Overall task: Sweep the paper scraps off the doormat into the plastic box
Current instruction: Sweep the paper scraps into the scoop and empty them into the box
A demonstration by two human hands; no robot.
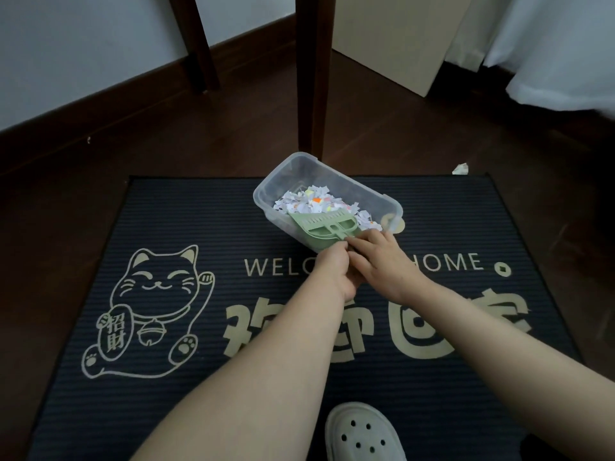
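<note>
Two hands met at the handle of a small green dustpan, near the far edge of the doormat. The left hand was curled around the handle, gripping it. The right hand lay against it from the other side, its fingers reaching over the base of the handle; whether they gripped or only rested there I could not tell. The dustpan's comb-edged mouth was tipped into the clear plastic box. The box stood on the mat's far edge, set at an angle to it and close to a dark table leg. Inside it lay a heap of paper scraps, mostly white with bits of orange and yellow, and the pan's lip rested on them. One stray scrap lay on the dark wooden floor just beyond the mat's far right corner. A pale holed shoe stood on the mat's near edge, between the forearms.
</note>
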